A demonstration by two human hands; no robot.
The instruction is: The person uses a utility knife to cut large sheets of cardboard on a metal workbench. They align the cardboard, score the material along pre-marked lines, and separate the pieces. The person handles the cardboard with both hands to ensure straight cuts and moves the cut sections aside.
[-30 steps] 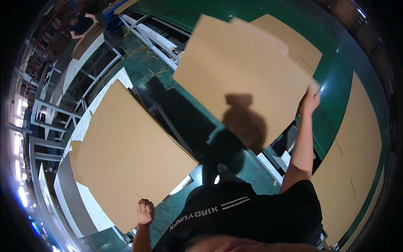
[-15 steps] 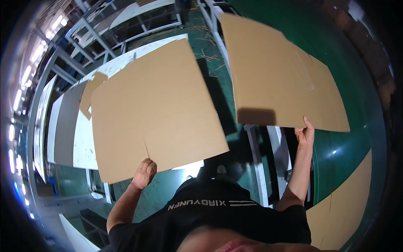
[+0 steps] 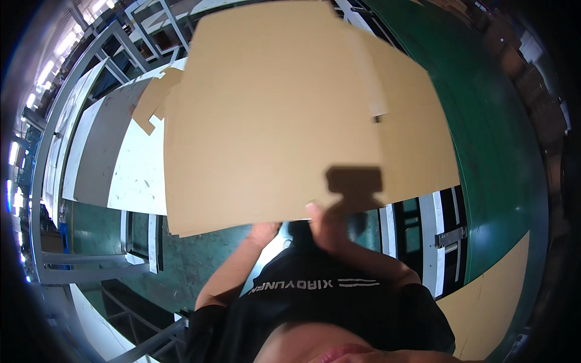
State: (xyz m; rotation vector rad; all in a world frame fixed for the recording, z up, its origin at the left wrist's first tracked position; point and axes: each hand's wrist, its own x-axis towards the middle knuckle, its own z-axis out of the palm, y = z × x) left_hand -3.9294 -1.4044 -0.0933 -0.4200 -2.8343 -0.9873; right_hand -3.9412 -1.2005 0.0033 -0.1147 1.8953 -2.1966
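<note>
Cardboard sheets [image 3: 272, 115], large, flat and brown, are held up in front of the person, stacked nearly one over the other, and both hands meet at their lower edge. The right hand [image 3: 327, 227] is closed on that edge near its middle, thumb on the near face; the left hand [image 3: 263, 233] sits just beside it, under the same edge, and whether it grips or only props the sheets cannot be told. From the hands the sheets rise up and away, with their long axis running left to right, so far more board lies above the hands than beside them. A rear sheet [image 3: 417, 139] juts out past the right side. Left of the sheets runs a white bench [image 3: 139, 175] in a metal frame [image 3: 54, 266]; right of them lies green floor [image 3: 496, 151] with open room.
</note>
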